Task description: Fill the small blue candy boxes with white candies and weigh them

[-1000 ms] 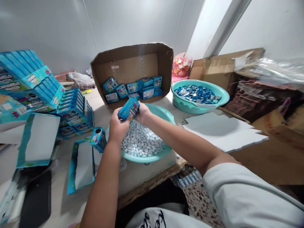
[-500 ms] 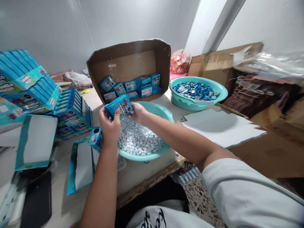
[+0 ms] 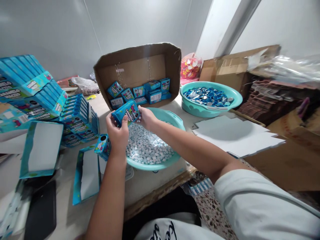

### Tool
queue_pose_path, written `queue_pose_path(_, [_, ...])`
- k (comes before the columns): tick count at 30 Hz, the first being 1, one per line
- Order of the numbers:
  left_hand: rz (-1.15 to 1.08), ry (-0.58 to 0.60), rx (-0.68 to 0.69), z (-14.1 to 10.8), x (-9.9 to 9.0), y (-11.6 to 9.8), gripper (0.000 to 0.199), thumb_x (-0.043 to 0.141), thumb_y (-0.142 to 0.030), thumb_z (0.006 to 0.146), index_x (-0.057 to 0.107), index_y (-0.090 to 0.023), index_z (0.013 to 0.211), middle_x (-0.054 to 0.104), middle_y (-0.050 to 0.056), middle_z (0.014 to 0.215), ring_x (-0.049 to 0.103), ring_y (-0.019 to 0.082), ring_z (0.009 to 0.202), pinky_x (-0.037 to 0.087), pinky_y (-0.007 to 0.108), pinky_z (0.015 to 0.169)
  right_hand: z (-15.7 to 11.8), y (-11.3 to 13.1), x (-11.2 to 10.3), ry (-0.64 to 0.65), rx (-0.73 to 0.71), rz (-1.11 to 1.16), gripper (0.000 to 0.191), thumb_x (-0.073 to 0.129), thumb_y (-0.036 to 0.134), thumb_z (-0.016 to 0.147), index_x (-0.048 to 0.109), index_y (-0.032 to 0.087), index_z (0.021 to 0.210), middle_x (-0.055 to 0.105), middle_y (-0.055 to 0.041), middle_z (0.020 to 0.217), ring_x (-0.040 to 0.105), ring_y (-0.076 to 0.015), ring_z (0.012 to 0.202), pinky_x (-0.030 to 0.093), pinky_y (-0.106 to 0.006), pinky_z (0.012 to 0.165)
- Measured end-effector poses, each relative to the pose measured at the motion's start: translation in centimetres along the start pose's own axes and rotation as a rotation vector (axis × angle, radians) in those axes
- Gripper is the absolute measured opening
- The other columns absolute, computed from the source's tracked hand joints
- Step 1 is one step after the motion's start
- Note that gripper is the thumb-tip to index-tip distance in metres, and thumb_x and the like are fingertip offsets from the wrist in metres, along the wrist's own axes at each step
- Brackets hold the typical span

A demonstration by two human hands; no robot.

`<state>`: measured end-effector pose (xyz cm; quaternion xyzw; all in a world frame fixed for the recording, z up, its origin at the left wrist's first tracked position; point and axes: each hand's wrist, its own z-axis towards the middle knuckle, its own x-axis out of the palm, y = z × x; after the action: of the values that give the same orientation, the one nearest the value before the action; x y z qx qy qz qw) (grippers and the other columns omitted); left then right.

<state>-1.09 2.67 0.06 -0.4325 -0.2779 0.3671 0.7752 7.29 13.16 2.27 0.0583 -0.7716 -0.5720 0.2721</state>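
My left hand (image 3: 117,128) is wrapped round a blue candy box (image 3: 126,112), tilted above the near-left part of a turquoise basin (image 3: 180,124). Its printed face is turned up towards me. At the box's right end, my right hand (image 3: 147,118) is closed, with a few small white candies showing at its fingertips. Beneath both hands the basin holds a heap of white and pale blue candies (image 3: 150,146). Another small blue box (image 3: 103,146) leans just left of my left wrist. My fingers hide the opening of the held box.
Behind the basin, a cardboard carton (image 3: 140,71) on its side contains several blue boxes. A second basin (image 3: 210,110) of blue foil pieces stands right, near white card sheets (image 3: 237,136). Stacked blue packs (image 3: 32,90), open trays (image 3: 42,150) and a black phone (image 3: 42,210) lie left.
The whole view has shifted slightly, so things sit a little further right and lower. Both hands stay at the box, which has tipped slightly; white candies show more clearly at my right fingertips.
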Motion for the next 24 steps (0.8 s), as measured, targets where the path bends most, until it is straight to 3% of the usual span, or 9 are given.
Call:
queue_pose_path(3, [-0.046,-0.051,-0.04,0.3,-0.1,0.2,0.047,0.082,-0.036,0.08,0.053,-0.017,0.112,0.067,0.008,0.107,0.068,0.019,0.099,0.054,0.033,0.098,-0.1,0.5,-0.2,-0.095,-0.139,-0.12,0.035,0.056,0.025,0.099,0.049,0.018,0.065,0.049,0.0,0.066,0.052,-0.0157,0.079,0.045,-0.023,0.081])
queue_pose_path(6, [-0.075,-0.113,-0.084,0.8,-0.2,0.8,0.047,0.079,-0.041,0.083,0.05,-0.018,0.111,0.066,0.008,0.108,0.068,0.018,0.1,0.054,0.033,0.099,-0.5,1.3,-0.1,-0.11,-0.23,-0.213,0.037,0.06,0.034,0.099,0.053,0.018,0.067,0.056,-0.001,0.076,0.055,-0.017,0.092,0.044,-0.023,0.092])
queue_pose_path(9, [-0.127,-0.101,-0.145,1.0,-0.2,1.5,0.049,0.075,-0.051,0.084,0.051,-0.017,0.111,0.067,0.009,0.106,0.069,0.018,0.096,0.057,0.034,0.092,-1.2,1.8,0.3,0.089,-0.109,-0.249,0.04,0.053,0.055,0.101,0.064,0.019,0.087,0.067,-0.0033,0.088,0.063,-0.0198,0.089,0.051,-0.031,0.089])
queue_pose_path(12, [-0.161,-0.054,-0.177,1.0,-0.3,1.4,0.055,0.074,-0.059,0.082,0.053,-0.016,0.11,0.067,0.009,0.101,0.07,0.019,0.088,0.059,0.032,0.081,-1.9,2.1,0.5,0.264,0.02,-0.138,0.052,0.04,0.066,0.102,0.065,0.02,0.102,0.071,-0.0064,0.094,0.066,-0.0208,0.084,0.056,-0.033,0.081])
queue_pose_path(17, [-0.118,-0.021,-0.04,0.4,-0.5,0.2,0.068,0.086,-0.057,0.071,0.056,-0.017,0.118,0.066,0.005,0.103,0.068,0.017,0.094,0.056,0.029,0.09,-1.6,2.3,0.0,0.166,0.149,0.114,0.057,0.025,0.06,0.107,0.061,0.017,0.099,0.069,-0.0077,0.087,0.065,-0.0186,0.077,0.059,-0.033,0.074])
queue_pose_path(21, [0.119,0.145,0.11,-0.2,-0.6,-0.3,0.065,0.075,-0.063,0.083,0.061,-0.018,0.127,0.068,0.012,0.123,0.067,0.024,0.114,0.054,0.035,0.104,-1.3,1.7,0.0,0.11,0.314,0.083,0.045,0.029,0.045,0.107,0.061,0.016,0.093,0.063,-0.0043,0.07,0.061,-0.0175,0.066,0.058,-0.031,0.067])
queue_pose_path(24, [0.203,0.134,0.191,-0.3,-0.7,-0.2,0.067,0.066,-0.065,0.089,0.058,-0.018,0.136,0.063,0.014,0.137,0.061,0.027,0.128,0.049,0.036,0.112,-1.4,0.9,0.4,0.118,0.342,0.076,0.034,0.034,0.031,0.102,0.063,0.016,0.092,0.06,-0.0027,0.064,0.059,-0.0163,0.059,0.058,-0.03,0.064])
